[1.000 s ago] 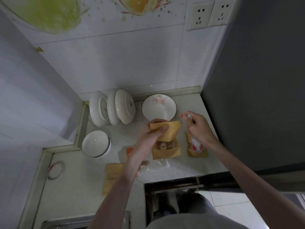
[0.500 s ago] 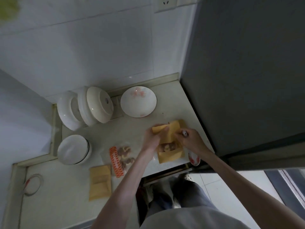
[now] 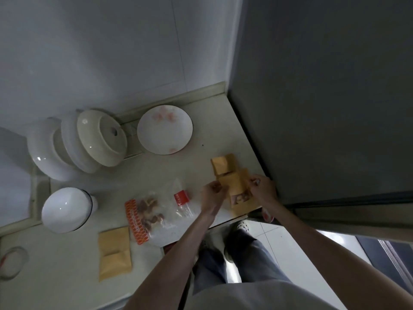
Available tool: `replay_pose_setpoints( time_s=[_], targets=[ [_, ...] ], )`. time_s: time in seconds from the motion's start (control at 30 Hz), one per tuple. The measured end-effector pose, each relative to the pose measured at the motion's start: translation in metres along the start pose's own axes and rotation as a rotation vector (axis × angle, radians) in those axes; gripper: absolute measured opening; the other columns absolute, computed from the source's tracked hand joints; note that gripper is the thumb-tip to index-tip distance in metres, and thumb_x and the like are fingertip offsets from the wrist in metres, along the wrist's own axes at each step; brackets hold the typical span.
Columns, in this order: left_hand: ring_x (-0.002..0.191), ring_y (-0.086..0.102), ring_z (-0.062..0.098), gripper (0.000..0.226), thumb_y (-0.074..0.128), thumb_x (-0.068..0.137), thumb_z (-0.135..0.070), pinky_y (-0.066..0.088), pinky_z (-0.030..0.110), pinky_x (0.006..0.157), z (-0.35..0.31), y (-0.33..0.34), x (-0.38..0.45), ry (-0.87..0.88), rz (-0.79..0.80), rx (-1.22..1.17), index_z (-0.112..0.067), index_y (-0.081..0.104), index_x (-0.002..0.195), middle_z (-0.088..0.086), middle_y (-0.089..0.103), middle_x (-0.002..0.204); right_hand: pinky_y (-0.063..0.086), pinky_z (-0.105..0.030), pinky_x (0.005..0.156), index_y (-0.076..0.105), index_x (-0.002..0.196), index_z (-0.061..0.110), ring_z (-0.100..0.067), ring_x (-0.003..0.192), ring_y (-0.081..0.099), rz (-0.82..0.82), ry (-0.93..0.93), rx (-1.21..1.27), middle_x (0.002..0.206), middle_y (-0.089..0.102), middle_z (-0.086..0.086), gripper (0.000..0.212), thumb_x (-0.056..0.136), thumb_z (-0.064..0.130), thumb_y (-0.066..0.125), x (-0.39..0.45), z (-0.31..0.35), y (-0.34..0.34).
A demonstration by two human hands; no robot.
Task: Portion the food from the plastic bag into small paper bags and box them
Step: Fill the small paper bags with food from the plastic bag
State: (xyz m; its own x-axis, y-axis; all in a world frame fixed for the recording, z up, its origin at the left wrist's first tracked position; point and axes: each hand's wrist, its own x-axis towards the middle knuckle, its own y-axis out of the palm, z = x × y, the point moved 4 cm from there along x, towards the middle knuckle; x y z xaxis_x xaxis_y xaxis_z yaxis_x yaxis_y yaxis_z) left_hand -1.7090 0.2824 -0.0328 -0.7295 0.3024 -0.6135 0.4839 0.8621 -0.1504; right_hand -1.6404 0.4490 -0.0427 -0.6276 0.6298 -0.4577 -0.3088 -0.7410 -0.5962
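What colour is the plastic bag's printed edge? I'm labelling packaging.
Orange with a white pattern on the plastic bag, head view.

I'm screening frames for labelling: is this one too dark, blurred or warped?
Head view: dim, greyish, soft all over; small glare spots on the bowls; wide-angle bending at the edges; both hands and the paper bag they hold are slightly blurred yet readable.
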Motion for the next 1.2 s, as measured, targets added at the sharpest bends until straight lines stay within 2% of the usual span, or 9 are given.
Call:
replay_pose_setpoints(
  time_s=[0.13,0.27,0.37,0.53,0.67,0.8,0.9,0.97,1.2],
  targets=[
    [0.079,0.068,0.025,0.007,0.067,0.086,-0.01,0.054,0.036,0.07,-0.011,0.013,0.015,0.043,-0.076,0.107,-0.01,0.072,0.09,0.016,0.073,0.084,0.05,-0.034,0.069,0.072,0.096,0.011,-0.028,0.086,0.066,0.025,0.084,0.032,0.089,0.071,-0.011,0.018,0.087,0.018,0.059,0.023,-0.009,-0.002],
    [0.077,0.07,0.026,0.002,0.071,0.085,-0.012,0.059,0.043,0.072,-0.016,0.022,0.029,0.026,-0.109,0.159,-0.012,0.072,0.086,0.012,0.073,0.083,0.049,-0.033,0.065,0.072,0.091,0.004,-0.024,0.078,0.065,0.026,0.097,-0.03,0.086,0.071,-0.015,0.023,0.086,0.022,0.059,0.041,-0.012,-0.005],
    [0.085,0.071,0.027,0.022,0.07,0.085,-0.013,0.059,0.041,0.078,-0.015,0.025,0.038,-0.007,-0.125,0.192,-0.003,0.074,0.104,0.015,0.075,0.092,0.035,-0.027,0.054,0.068,0.075,-0.003,-0.023,0.065,0.061,0.037,0.101,-0.091,0.073,0.067,-0.021,0.03,0.086,0.023,0.059,0.05,-0.012,-0.002],
    [0.087,0.071,0.023,0.024,0.068,0.086,-0.009,0.055,0.031,0.073,-0.012,0.022,0.042,0.015,-0.155,0.188,-0.005,0.074,0.109,0.011,0.075,0.098,0.038,-0.031,0.056,0.065,0.068,0.001,-0.021,0.064,0.055,0.028,0.094,-0.198,0.07,0.064,-0.017,0.031,0.088,0.023,0.058,0.058,-0.009,-0.002],
    [0.079,0.069,0.012,0.021,0.069,0.087,-0.011,0.056,0.026,0.069,-0.009,0.017,0.042,0.036,-0.16,0.171,-0.008,0.075,0.106,0.005,0.076,0.095,0.033,-0.029,0.056,0.04,0.047,0.015,-0.02,0.064,0.05,0.026,0.083,-0.243,0.051,0.044,0.002,0.045,0.088,0.02,0.057,0.057,-0.004,-0.004],
    [0.08,0.071,0.013,0.017,0.069,0.084,-0.009,0.055,0.026,0.069,-0.007,0.011,0.041,0.056,-0.157,0.095,-0.008,0.076,0.099,0.003,0.076,0.088,0.038,-0.03,0.063,0.062,0.072,0.001,-0.034,0.081,0.063,0.033,0.09,-0.264,0.083,0.065,-0.021,0.021,0.085,0.013,0.051,0.053,0.006,-0.005],
    [0.082,0.069,0.005,0.021,0.07,0.085,-0.01,0.051,0.012,0.067,-0.007,-0.002,0.036,0.069,-0.183,0.053,-0.009,0.072,0.105,0.0,0.075,0.092,0.036,-0.029,0.067,0.06,0.083,0.006,-0.036,0.089,0.061,-0.015,0.024,-0.234,0.095,0.064,-0.02,0.018,0.085,0.015,0.044,0.044,0.023,-0.007],
    [0.086,0.069,0.008,0.022,0.066,0.086,-0.004,0.054,0.015,0.074,-0.005,-0.015,0.03,0.093,-0.199,0.023,-0.006,0.07,0.107,0.003,0.074,0.096,0.037,-0.03,0.071,0.056,0.091,0.009,-0.033,0.092,0.058,-0.01,-0.007,-0.186,0.1,0.062,-0.018,0.021,0.087,0.02,0.038,0.038,0.034,-0.004],
    [0.08,0.071,0.013,0.024,0.056,0.085,0.008,0.058,0.026,0.077,0.01,-0.078,-0.006,0.125,-0.336,-0.078,-0.004,0.071,0.1,0.005,0.075,0.092,0.042,-0.035,0.068,0.051,0.083,0.01,-0.028,0.079,0.057,0.165,-0.161,-0.119,0.088,0.06,-0.014,0.026,0.1,0.018,0.032,-0.001,0.076,0.029]
  ],
)
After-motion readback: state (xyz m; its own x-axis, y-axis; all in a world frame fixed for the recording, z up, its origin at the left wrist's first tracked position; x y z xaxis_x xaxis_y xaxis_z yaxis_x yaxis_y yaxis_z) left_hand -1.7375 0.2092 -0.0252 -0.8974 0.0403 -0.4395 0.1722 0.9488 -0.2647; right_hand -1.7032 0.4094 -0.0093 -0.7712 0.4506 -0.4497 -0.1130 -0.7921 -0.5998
